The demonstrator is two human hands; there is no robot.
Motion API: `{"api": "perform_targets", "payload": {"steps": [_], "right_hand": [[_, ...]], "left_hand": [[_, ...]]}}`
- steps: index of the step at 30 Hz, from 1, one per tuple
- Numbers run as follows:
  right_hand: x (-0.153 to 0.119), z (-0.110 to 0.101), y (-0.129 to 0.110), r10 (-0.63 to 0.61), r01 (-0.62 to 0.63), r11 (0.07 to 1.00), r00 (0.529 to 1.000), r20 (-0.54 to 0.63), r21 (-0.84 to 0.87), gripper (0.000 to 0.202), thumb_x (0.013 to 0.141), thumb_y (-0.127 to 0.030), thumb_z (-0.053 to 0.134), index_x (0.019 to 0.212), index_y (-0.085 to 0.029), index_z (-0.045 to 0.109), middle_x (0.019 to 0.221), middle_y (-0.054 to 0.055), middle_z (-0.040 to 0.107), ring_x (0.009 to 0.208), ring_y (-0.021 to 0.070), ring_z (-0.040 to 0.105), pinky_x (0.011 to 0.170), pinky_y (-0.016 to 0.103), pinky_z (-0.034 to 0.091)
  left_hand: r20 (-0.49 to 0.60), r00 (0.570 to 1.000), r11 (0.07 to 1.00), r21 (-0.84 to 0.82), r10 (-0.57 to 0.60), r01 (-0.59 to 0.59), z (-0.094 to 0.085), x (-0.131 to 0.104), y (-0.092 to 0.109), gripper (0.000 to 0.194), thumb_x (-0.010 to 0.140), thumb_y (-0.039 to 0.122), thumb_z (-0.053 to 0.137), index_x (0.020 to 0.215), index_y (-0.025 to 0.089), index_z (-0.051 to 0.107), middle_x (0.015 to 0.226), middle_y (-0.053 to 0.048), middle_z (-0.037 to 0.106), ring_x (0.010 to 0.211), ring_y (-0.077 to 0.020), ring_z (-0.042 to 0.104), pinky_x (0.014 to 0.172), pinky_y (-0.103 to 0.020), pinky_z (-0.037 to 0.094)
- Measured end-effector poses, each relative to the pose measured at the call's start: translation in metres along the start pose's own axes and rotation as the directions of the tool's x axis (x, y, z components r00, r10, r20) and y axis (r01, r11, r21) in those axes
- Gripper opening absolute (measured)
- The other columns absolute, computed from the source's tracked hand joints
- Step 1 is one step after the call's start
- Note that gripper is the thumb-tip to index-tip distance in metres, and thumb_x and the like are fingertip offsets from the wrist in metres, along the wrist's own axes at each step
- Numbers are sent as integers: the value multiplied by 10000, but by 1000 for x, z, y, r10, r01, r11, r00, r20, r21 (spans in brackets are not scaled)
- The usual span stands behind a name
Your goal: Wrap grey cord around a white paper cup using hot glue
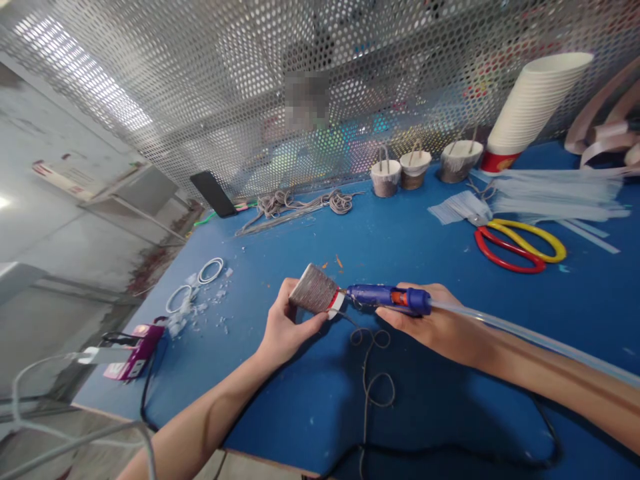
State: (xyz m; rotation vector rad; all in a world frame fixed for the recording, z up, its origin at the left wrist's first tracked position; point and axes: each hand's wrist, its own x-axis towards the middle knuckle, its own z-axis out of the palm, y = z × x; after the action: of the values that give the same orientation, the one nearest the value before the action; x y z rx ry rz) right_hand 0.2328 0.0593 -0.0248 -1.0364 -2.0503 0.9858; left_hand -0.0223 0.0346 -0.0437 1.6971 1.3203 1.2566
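My left hand (285, 327) is closed around a paper cup (314, 289) wrapped in grey-brown cord, lying on its side with its white and red rim end to the right. In my right hand (435, 320) is a blue glue gun (385, 297), its nozzle touching or almost touching the cup near the red band. A long clear glue stick (500, 327) runs out of the gun's back over my right forearm. From the cup, loose cord (367, 373) trails in loops down the blue table (400, 247).
Three wrapped cups (385, 179) stand at the back, beside a leaning cup stack (535, 100). Scissors (517, 248) and pale strips (555, 193) lie right. Cord bundles (300, 205) and a phone (214, 195) are back left; a purple power strip (134, 352) sits left. Black cable crosses the front.
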Motion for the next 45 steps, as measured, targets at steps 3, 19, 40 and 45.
{"api": "perform_targets", "payload": {"steps": [3,19,40,45], "right_hand": [[0,0,0,16,-16,1000,1000,-1,16,270,879,-422,527,699,-235,603,541,-30,562,502,133,527,479,250,394],[-4,1,-3,-25,24,999,999,21,29,283,880,-418,536,672,-229,569,519,-41,543,483,125,519,485,251,389],[7,-14,0,166,-179,968,982,85,178,306,844,-420,545,632,-204,591,542,-19,586,427,100,489,457,240,393],[35,-25,16,247,-240,919,969,19,312,353,842,-473,525,676,-185,644,703,41,702,465,119,557,500,269,455]], "left_hand": [[16,1000,1000,-10,17,-17,-1,0,-2,306,707,182,747,971,194,593,896,-4,542,817,-129,545,730,-228,452],[27,999,999,-8,41,-41,-2,0,-2,290,712,182,741,969,193,605,922,-14,543,846,-136,551,768,-243,470],[-31,996,994,68,-78,80,-1,2,2,305,691,253,749,927,186,568,873,-6,531,804,-142,527,725,-252,427],[-51,992,989,86,-117,122,0,3,6,311,672,266,757,906,184,570,841,0,539,763,-137,525,697,-248,422]]}}
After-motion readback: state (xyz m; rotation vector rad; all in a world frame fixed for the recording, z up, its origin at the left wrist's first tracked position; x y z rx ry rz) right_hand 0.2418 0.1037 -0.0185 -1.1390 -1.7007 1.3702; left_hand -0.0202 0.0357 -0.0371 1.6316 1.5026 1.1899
